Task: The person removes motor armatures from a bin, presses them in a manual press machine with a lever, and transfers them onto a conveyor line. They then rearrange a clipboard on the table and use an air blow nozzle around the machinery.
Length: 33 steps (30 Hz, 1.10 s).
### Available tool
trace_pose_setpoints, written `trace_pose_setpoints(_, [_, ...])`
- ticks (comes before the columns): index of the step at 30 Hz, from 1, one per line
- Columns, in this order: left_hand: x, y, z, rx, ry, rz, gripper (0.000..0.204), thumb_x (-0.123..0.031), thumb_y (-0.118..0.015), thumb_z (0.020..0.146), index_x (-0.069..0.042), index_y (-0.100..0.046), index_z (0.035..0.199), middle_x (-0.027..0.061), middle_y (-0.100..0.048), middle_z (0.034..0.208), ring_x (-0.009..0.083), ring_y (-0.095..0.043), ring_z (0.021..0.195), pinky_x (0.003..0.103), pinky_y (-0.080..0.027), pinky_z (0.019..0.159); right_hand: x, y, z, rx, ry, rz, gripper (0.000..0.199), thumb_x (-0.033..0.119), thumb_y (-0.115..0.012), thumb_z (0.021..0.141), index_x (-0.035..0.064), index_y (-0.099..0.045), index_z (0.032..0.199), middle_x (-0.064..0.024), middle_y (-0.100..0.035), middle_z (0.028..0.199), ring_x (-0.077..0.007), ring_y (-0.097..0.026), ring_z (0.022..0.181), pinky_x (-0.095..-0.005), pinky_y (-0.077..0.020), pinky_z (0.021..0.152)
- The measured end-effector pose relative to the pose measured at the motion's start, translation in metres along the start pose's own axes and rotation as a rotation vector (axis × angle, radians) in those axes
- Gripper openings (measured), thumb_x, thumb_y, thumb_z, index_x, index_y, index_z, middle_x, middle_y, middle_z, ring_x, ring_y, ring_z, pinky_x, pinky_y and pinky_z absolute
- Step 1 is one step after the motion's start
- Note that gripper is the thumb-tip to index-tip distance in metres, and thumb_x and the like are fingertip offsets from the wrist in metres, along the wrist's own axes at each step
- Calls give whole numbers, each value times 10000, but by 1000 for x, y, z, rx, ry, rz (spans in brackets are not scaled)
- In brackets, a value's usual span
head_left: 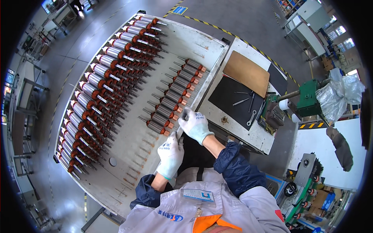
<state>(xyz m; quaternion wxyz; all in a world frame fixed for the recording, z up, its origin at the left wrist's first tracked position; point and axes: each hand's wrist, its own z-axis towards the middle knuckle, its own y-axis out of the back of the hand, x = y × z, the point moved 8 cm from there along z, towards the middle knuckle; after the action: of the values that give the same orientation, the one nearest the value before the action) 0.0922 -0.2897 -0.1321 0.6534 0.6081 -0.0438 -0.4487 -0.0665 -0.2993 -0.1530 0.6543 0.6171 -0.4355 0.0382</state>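
Note:
Both my hands wear white gloves at the near edge of a pale bench [128, 153]. My right hand [193, 125] has thumb and forefinger curled together beside the copper ends of a short row of motor armatures [169, 104]. Whatever may be between those fingers is too small to make out. My left hand [170, 156] is lower, by the near end of that row, with its fingers drawn together near the bench edge. What it grips, if anything, is hidden. The armatures lie side by side, with grey cores, red-brown windings and thin shafts.
Many more armatures [101, 70] are stacked along the bench's far left side. On a side table [243, 134] at right lie a brown board [246, 72], a black mat [225, 95], a wrench [251, 117] and slim tools. A green machine [309, 95] stands beyond, partly wrapped in plastic.

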Motion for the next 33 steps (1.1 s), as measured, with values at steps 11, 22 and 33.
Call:
trace_pose_setpoints(11, [137, -35, 7, 240, 704, -638, 336, -275, -613, 965, 37, -628, 1091, 119, -712, 870, 149, -663, 647, 283, -535, 557, -15, 3, -33, -59, 53, 58, 309, 347, -594, 878, 107, -588, 1073, -108, -712, 775, -333, -701, 732, -471, -544, 678])
trace_pose_setpoints(22, [315, -217, -37, 188, 1095, -798, 612, -385, -808, 819, 6, -578, 1230, 86, -688, 1064, 207, -671, 873, 329, -552, 796, 0, 18, -31, -13, 30, 43, 233, 284, -604, 879, 91, -566, 1003, -114, -672, 675, -327, -689, 658, -468, -545, 596])
trace_pose_setpoints(33, [280, -124, 0, -8, 1019, -1357, 339, -173, -731, 864, -85, -584, 1157, 45, -644, 962, 219, -677, 815, 434, -626, 712, -15, 14, -27, 52, 64, 52, 343, 372, -552, 916, 80, -565, 1096, -139, -700, 750, -354, -694, 701, -476, -543, 650])
